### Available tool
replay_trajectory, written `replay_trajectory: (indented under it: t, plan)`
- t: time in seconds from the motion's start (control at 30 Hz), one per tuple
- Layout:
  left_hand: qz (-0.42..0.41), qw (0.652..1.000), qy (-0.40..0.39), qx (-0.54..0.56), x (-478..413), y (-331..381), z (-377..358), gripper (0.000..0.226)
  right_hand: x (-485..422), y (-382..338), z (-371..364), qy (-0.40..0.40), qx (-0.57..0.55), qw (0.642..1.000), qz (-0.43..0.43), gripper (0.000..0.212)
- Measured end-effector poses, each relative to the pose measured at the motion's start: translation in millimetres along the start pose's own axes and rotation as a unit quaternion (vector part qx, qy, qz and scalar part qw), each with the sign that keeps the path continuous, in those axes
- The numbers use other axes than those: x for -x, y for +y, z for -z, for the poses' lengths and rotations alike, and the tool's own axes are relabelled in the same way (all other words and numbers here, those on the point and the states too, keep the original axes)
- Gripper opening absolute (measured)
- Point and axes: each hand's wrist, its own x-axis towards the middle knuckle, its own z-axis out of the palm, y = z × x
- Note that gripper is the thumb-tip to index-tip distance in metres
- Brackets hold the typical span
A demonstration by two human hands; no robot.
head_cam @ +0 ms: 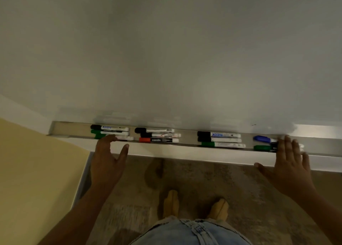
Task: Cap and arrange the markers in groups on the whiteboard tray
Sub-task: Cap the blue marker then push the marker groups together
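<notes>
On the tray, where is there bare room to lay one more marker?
Bare tray shows at the left end, before the first group, and between the second group and the third group. More shows right of the right hand. Crowded: the first two groups lie close, and the left hand reaches over the first.

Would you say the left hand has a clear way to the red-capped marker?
Probably yes: the left hand is open close by, and the red-capped marker lies frontmost in its group, uncovered.
</notes>
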Motion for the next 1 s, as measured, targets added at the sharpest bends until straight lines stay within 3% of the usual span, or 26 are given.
replay_trajectory:
  t: [0.3,0.4,0.6,0.77,1.0]
  plan:
    - [0.021,0.993,-0.053,-0.101,-55,-52,1,0.107,-1,-8,1,-0.024,0.026,0.999,-0.025,0.120]
    - [0.025,0.994,-0.089,-0.058,-65,-58,-1,0.108,-1,-8,1,-0.024,0.025,0.999,-0.023,0.119]
    - [0.019,0.997,-0.066,-0.021,-68,-58,-4,0.110,10,-11,1,0.001,-0.030,0.998,-0.050,0.118]
    - [0.076,0.987,-0.100,-0.102,-72,-76,-6,0.132,6,-10,6,0.011,-0.077,0.992,-0.099,0.124]
    - [0.089,0.978,-0.118,-0.149,-76,-77,-8,0.137,-10,-4,6,0.012,-0.088,0.989,-0.116,0.120]
